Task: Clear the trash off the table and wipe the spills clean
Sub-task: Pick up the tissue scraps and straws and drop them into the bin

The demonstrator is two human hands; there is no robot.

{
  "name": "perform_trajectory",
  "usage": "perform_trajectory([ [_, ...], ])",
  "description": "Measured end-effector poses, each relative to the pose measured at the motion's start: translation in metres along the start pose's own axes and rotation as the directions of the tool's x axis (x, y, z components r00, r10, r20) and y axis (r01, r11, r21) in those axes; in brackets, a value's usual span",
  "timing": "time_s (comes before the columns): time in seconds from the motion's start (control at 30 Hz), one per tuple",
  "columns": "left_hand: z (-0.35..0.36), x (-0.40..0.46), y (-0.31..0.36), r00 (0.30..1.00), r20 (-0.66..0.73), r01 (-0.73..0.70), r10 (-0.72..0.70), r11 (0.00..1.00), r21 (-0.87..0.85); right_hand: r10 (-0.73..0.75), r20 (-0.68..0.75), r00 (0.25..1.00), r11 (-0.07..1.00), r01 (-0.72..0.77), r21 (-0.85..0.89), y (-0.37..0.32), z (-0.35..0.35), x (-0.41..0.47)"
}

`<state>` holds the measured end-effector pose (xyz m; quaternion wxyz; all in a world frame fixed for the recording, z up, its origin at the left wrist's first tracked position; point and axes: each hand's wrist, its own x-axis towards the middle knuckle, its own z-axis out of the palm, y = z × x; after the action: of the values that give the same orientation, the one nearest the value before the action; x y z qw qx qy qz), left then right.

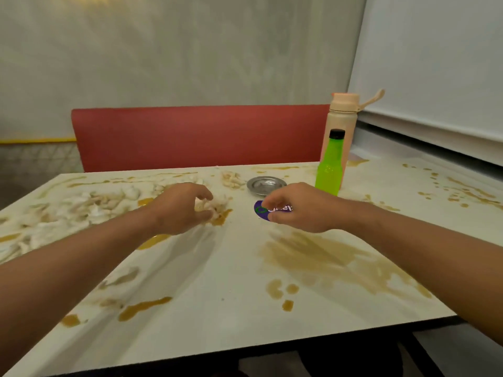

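Brown spills (pixel 321 257) streak the white table (pixel 231 281) in front of you — the widest smear lies at about 5 o'clock from the table's middle, under your right forearm, with smaller blots at 6 and 7 o'clock near the front edge. Your left hand (pixel 185 206) sits just left of centre, its fingers curled and closing on a soggy tissue (pixel 215 206) that lies on an orange-brown puddle (pixel 221 216). More crumpled tissues (pixel 89 205) are heaped at 9 to 10 o'clock, running out to the left edge, and a smaller clump (pixel 231 179) lies at 12 o'clock near the back edge.

Your right hand (pixel 299 206) is just right of centre, fingers bent down and thumb tucked in over a purple sticker (pixel 262 210) with a green ring and white lettering; you cannot tell whether the fingers pinch it or only touch it. Beyond that hand, at 12 o'clock, a steel dish (pixel 266 184) sits flat on the table. At 1 o'clock a green bottle (pixel 329 167) with a black cap stands upright, and a taller peach flask (pixel 341 118) stands just behind it — whether they touch is unclear. Drips and streaks dot the table's right side at 2 to 3 o'clock. A red bench (pixel 196 134) backs the table's far side.
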<state>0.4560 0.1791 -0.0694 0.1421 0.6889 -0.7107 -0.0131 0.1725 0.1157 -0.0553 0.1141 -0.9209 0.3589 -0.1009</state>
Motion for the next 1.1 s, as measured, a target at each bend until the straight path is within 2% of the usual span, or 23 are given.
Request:
perform_trajectory([
  [0.27,0.030,0.047,-0.013,0.995,0.070,0.064,-0.064,0.998,0.008,-0.011,0.003,1.000,0.995,0.011,-0.101,0.002,0.020,0.076],
  [0.53,0.044,0.072,-0.010,0.992,0.124,-0.022,0.015,0.998,0.054,0.018,0.002,1.000,0.991,-0.017,-0.136,0.006,0.024,0.143],
  [0.77,0.036,0.078,-0.026,0.994,0.110,0.012,-0.010,1.000,-0.014,0.064,0.029,0.998,0.978,-0.057,-0.202,0.015,0.043,0.200],
  [0.93,0.025,0.072,-0.037,0.998,0.050,0.035,-0.032,0.997,-0.076,0.125,0.065,0.990,0.949,-0.101,-0.300,0.027,0.062,0.226],
  [1.1,0.016,0.067,-0.041,0.999,0.003,0.047,-0.047,0.997,-0.066,0.110,-0.024,0.994,0.942,-0.112,-0.318,0.032,0.071,0.233],
])
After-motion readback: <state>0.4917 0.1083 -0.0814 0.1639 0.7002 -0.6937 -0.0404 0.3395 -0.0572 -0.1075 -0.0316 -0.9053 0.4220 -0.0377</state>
